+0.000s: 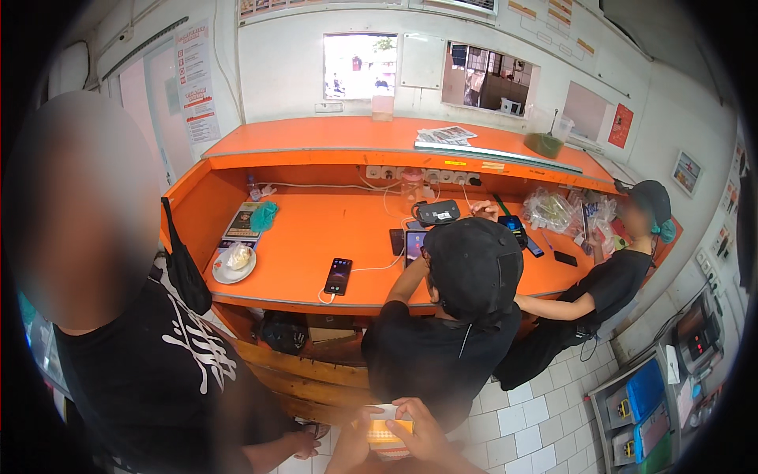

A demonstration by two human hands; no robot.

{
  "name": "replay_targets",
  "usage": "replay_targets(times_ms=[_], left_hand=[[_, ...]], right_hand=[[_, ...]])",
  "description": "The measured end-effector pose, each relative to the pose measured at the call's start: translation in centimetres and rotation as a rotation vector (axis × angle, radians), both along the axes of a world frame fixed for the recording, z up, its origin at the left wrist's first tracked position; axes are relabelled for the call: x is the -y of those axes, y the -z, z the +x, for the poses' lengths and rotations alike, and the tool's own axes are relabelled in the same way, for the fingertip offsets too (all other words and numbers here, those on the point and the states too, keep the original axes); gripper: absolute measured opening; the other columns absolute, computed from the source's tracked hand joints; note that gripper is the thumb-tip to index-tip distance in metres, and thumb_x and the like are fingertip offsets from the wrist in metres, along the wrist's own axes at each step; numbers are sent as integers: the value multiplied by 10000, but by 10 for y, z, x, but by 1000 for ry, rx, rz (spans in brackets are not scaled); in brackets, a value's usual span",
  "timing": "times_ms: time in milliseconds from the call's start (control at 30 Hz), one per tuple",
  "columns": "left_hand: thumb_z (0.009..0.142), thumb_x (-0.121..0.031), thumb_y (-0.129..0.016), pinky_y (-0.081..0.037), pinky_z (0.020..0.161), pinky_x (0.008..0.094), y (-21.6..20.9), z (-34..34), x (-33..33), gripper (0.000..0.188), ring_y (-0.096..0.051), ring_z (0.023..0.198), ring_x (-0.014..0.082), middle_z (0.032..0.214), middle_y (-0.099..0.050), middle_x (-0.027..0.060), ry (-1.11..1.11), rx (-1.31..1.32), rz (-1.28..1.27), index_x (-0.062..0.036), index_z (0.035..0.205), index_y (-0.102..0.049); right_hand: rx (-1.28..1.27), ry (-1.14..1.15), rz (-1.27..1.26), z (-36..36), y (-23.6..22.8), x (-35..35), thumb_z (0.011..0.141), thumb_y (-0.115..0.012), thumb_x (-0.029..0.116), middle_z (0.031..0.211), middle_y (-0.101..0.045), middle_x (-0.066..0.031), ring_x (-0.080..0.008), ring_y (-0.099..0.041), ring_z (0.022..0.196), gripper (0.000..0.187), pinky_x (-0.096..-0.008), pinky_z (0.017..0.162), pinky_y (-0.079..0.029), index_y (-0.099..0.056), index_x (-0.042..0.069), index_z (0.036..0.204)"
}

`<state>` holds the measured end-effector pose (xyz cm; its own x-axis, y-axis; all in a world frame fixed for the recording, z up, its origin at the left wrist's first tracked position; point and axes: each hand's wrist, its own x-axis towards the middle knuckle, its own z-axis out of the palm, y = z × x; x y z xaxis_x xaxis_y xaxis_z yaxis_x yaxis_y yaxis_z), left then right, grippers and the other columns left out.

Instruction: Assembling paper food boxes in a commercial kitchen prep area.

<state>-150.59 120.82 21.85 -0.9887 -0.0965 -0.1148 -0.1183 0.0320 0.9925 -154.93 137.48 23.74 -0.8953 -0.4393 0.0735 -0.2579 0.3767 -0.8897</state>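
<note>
At the bottom middle, my left hand (352,441) and my right hand (422,430) are both closed on a small yellow-and-white patterned box (389,433). The left fingers grip its left side. My right thumb lies across its front, with fingers curled over the top right corner. A pale upper edge shows above the yellow part, but I cannot tell whether it is a lid. Just beyond the box is the back of a person in a black cap (476,265), leaning over an orange counter (304,229).
Another person in a black shirt (142,379) stands close at left, one hand low near mine. A third person (628,276) works at right. Phones, including a black one (338,276), a plate (234,276) and plastic bags (549,209) lie on the counter. A wooden bench (304,379) stands below.
</note>
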Motion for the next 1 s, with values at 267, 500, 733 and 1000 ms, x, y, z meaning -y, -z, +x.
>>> replay_targets(times_ms=[267,500,733,1000], left_hand=[[1057,-486,-214,-437,866,308,16,4,0,580,-570,943,182,1001,-624,116,13,-83,-94,-60,1141,-598],[1058,-446,-249,-450,900,339,23,7,0,500,-605,1027,225,1114,-624,131,53,55,86,-70,1228,-529],[1042,-506,-240,-428,928,359,11,17,-1,517,-592,1050,270,1101,-609,167,142,183,-115,-105,1254,-488],[1029,-554,-270,-296,1111,402,9,43,24,694,-415,1328,303,1430,-418,189,321,170,132,-126,1546,-96]], right_hand=[[24,38,74,0,-2,-1,924,-628,336,1226,-532,-176,-342,-522,1150,324,-392,986,-404,-509,43,995],[23,31,3,3,6,-7,926,-635,259,1172,-562,-146,-268,-557,1110,269,-360,952,-433,-533,43,1049],[178,-25,-7,-5,9,-3,951,-594,216,1111,-608,-137,-239,-575,1020,202,-325,909,-440,-564,29,1022],[265,-94,-97,-1,-3,-22,981,-569,226,1146,-622,-131,-188,-557,1034,191,-311,919,-433,-564,35,993]])
